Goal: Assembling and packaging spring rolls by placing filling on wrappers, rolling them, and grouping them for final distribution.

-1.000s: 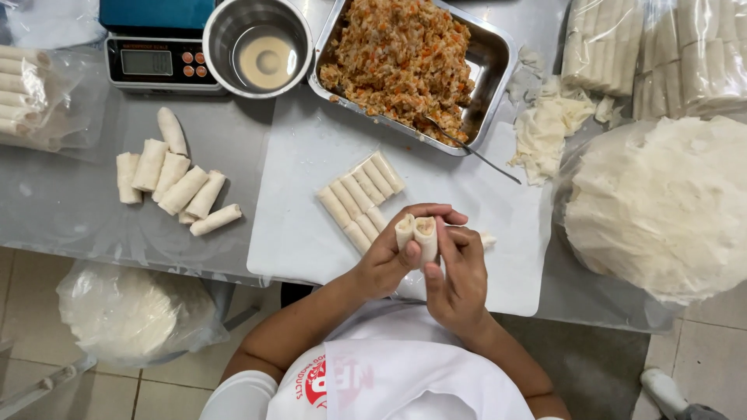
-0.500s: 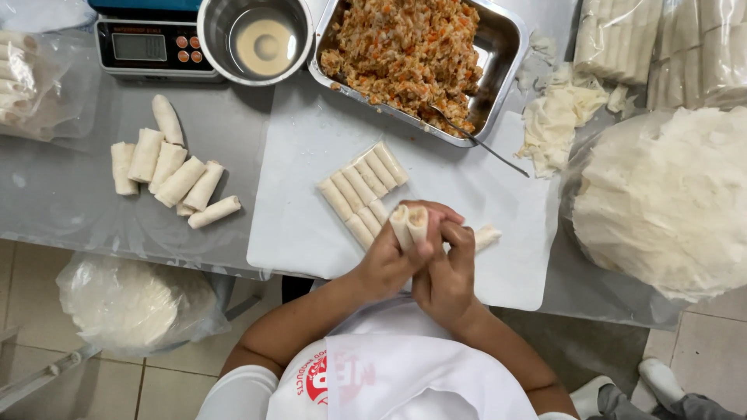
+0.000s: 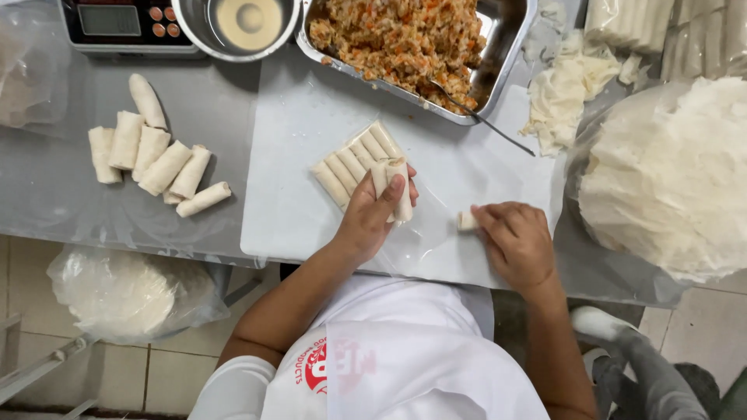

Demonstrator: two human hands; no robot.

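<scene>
Centre of frame: two wrapped rolls (image 3: 395, 187) grasped in the left hand (image 3: 369, 218), touching the row of rolls (image 3: 354, 162) on the white board (image 3: 296, 187). Centre right: right hand (image 3: 515, 241) fingertips pinch a short roll (image 3: 466, 222). Upper centre: filling tray (image 3: 498, 47).

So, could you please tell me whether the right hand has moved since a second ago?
Yes. The right hand left the left hand, shifting right along the white board toward the wrapper stack.
</scene>
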